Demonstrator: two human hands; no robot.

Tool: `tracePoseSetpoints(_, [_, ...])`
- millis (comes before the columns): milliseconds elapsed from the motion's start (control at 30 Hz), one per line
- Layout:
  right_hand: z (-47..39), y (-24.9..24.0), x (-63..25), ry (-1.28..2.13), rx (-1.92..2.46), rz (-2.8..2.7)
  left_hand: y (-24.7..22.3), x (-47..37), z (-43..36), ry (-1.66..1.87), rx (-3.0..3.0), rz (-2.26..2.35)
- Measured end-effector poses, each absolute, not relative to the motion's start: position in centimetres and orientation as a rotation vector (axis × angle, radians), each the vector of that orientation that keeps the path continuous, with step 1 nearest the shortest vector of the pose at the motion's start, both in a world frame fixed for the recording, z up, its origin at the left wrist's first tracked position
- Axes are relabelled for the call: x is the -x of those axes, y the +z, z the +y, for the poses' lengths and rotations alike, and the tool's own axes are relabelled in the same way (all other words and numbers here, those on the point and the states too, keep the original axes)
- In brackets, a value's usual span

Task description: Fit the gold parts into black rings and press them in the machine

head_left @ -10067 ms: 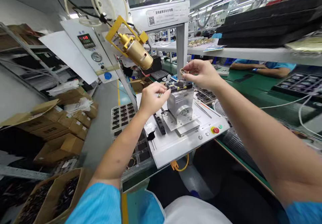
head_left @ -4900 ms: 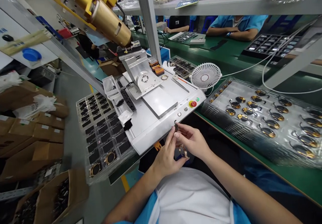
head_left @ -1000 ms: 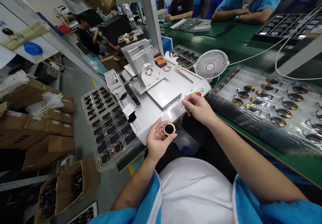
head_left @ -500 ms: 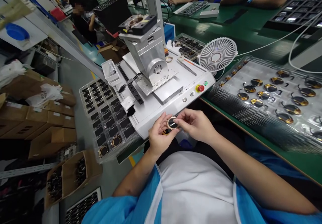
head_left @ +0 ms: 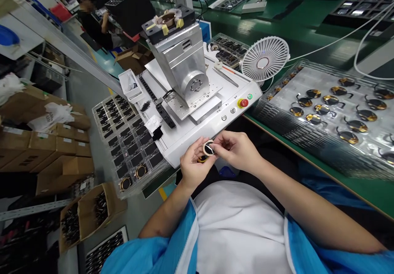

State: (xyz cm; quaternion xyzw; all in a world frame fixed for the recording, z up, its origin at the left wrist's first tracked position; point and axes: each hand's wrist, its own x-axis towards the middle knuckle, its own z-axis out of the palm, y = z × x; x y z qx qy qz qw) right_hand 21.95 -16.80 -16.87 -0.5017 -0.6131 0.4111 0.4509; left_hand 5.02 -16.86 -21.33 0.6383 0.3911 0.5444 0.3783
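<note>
A round dark disc with a gold ring-shaped rim (head_left: 208, 148) is held up in front of my chest, just off the front edge of the white machine (head_left: 197, 136). Around its left and lower side, the fingers of my left hand (head_left: 195, 161) are closed on the rim. My right hand (head_left: 238, 150) is pinched at the right side of the disc, thumb and fingertips touching it. A bit of orange-yellow material (head_left: 202, 159) shows beneath the disc, between the left fingers.
A metal fixture (head_left: 187, 68) stands on the machine, near a red button (head_left: 243, 103). Clear trays of dark parts (head_left: 135, 159) lie left. A white fan (head_left: 264, 58) and stacked trays with round parts (head_left: 331, 100) are right. People sit across the green table (head_left: 246, 25).
The top of the metal fixture has turned and now tilts toward me, showing yellow tabs. The disc is tilted slightly differently between my hands. The whole view has shifted slightly.
</note>
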Motion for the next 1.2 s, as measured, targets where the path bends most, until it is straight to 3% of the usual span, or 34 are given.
tracePoseSetpoints(167, [-16.8, -17.0, -21.9, 1.006, 1.293, -1.422, -21.4, -5.0, -17.1, 1.402, -1.646, 1.019])
tracePoseSetpoints(333, [-17.0, -18.1, -22.2, 1.53, 1.163, -1.075, -22.2, -5.6, -17.4, 1.412, -1.638, 0.991])
tracePoseSetpoints(400, [-17.7, -18.8, -23.1, 1.554, 1.136, -1.01, -22.6, -5.8, -17.5, 1.349, -1.669, 0.934])
tracePoseSetpoints(500, [-19.5, -19.6, -26.9, 1.261, 1.277, -0.973, -23.2, -5.7, -17.3, 1.263, -1.72, 0.887])
tracePoseSetpoints(700, [-27.8, -20.6, -41.7, -0.065, 1.995, -0.707, -25.0, -5.4, -15.4, 1.264, -1.686, 0.901])
tracePoseSetpoints(767, [-31.6, -21.5, -45.7, -0.306, 2.291, -0.535, -25.5, -5.6, -15.0, 1.26, -1.681, 0.903])
tracePoseSetpoints(1033, [-38.6, -28.6, -47.6, -0.14, 2.716, -0.447, -25.8, -6.4, -14.7, 1.179, -1.693, 0.906])
tracePoseSetpoints(1200, [-39.0, -29.8, -48.0, -0.216, 2.835, -0.353, -25.9, -5.9, -14.6, 1.193, -1.739, 0.917])
